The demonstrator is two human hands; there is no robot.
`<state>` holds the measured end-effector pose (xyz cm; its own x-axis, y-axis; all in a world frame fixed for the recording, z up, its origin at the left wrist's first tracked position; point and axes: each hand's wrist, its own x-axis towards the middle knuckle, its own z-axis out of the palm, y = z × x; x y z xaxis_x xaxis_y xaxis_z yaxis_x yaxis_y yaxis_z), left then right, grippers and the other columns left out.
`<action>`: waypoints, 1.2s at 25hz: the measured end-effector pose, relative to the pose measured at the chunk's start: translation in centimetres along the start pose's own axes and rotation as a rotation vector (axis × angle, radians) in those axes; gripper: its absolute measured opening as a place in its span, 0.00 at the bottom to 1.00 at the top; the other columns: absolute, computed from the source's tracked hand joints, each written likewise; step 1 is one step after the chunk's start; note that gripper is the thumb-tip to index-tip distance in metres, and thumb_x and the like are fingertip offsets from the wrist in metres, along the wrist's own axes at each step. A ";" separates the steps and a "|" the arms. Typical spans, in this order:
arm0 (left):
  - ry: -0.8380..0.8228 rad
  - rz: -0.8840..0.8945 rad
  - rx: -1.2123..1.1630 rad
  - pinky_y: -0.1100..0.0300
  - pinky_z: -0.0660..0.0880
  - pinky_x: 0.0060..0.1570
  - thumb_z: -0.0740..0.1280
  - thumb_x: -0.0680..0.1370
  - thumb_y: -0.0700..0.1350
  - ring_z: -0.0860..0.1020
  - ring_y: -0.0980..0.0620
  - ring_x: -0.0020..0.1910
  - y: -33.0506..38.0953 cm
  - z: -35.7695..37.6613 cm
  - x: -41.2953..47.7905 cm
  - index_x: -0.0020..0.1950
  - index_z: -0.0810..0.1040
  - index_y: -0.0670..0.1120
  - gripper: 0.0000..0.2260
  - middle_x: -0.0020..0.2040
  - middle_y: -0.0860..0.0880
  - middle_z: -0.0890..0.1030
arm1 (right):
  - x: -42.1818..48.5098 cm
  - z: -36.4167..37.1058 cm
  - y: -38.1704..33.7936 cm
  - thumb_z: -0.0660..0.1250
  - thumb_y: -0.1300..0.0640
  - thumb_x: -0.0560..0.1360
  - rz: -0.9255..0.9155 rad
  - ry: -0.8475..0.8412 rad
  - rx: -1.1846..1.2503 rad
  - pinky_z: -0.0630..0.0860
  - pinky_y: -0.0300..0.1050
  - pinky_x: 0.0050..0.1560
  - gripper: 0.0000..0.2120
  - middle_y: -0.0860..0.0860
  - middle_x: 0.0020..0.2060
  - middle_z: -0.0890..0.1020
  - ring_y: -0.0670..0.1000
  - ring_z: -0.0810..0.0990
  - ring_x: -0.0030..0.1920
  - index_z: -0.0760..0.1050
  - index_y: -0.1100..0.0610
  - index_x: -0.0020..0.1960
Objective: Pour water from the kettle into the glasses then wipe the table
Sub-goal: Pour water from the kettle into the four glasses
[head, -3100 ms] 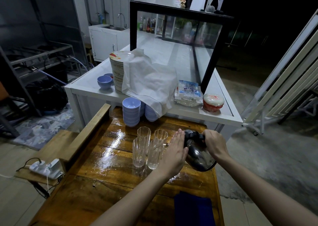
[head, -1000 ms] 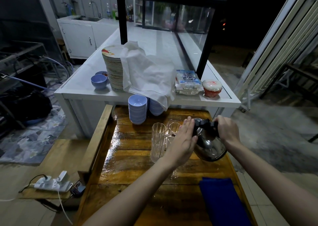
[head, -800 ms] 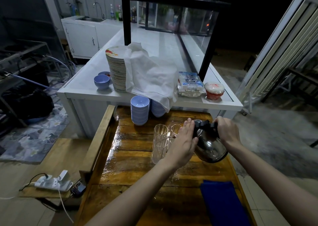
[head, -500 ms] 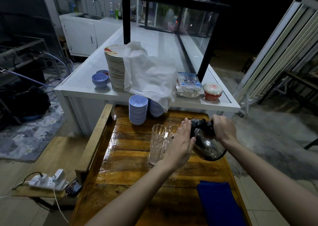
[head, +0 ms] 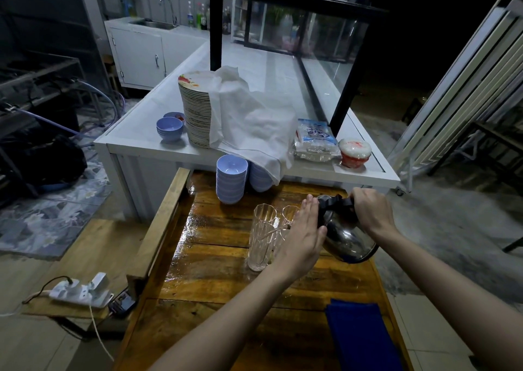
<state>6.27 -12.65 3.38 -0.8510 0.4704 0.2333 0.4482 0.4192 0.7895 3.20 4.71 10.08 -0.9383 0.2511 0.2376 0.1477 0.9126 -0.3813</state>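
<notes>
Wet wooden surface glistened under dim light, your right hand gripped the tilted kettle at 2 o'clock, left hand flat against it, fingers pressed together, glasses just beside, blue cloth at 5 o'clock.

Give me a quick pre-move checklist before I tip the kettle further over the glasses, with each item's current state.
1. Handle grip: right hand is closed on the kettle handle. Ok.
2. Kettle steadied: left hand lies flat against the kettle's side. Ok.
3. Spout lined up over a glass: the left hand hides the spout. Cannot tell.
4. Glasses upright and grouped: upright, close together. Ok.
5. Water level in glasses: clear glass, dim light. Cannot tell.
6. Table dry around the glasses: the wood is wet and shiny. Not ok.
7. Wiping cloth ready: blue cloth lies on the table's near right corner. Ok.
</notes>
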 end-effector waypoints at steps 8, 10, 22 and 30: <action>0.031 0.003 -0.032 0.60 0.39 0.75 0.49 0.84 0.50 0.36 0.61 0.76 -0.2 0.4 0.0 0.78 0.39 0.48 0.27 0.79 0.52 0.38 | -0.2 -1.0 -1.4 0.50 0.50 0.72 -0.024 0.009 0.050 0.57 0.46 0.29 0.19 0.54 0.26 0.72 0.50 0.67 0.28 0.68 0.58 0.27; 0.037 0.009 -0.039 0.60 0.40 0.76 0.49 0.84 0.50 0.37 0.61 0.76 -0.2 0.4 0.0 0.78 0.39 0.48 0.26 0.79 0.52 0.38 | -0.3 -1.3 -1.7 0.51 0.50 0.71 -0.006 0.022 0.111 0.60 0.47 0.29 0.21 0.57 0.26 0.73 0.53 0.68 0.29 0.69 0.61 0.27; 0.050 -0.004 -0.064 0.59 0.41 0.76 0.49 0.84 0.49 0.37 0.61 0.76 0.1 0.0 0.3 0.78 0.39 0.48 0.26 0.79 0.51 0.39 | 0.1 -1.9 -2.6 0.54 0.51 0.71 -0.025 0.055 0.121 0.61 0.49 0.30 0.23 0.64 0.28 0.75 0.54 0.66 0.28 0.70 0.69 0.30; 0.051 -0.019 -0.076 0.61 0.40 0.75 0.50 0.84 0.48 0.37 0.59 0.76 0.1 -0.5 0.4 0.78 0.40 0.47 0.26 0.79 0.50 0.39 | 0.4 -1.8 -3.0 0.53 0.50 0.71 -0.078 0.059 0.106 0.60 0.45 0.28 0.23 0.63 0.26 0.73 0.53 0.65 0.27 0.71 0.68 0.29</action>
<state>5.85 -12.83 3.83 -0.8727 0.4223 0.2451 0.4118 0.3670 0.8341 2.91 2.65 12.92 -0.9253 0.2022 0.3208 0.0383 0.8914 -0.4515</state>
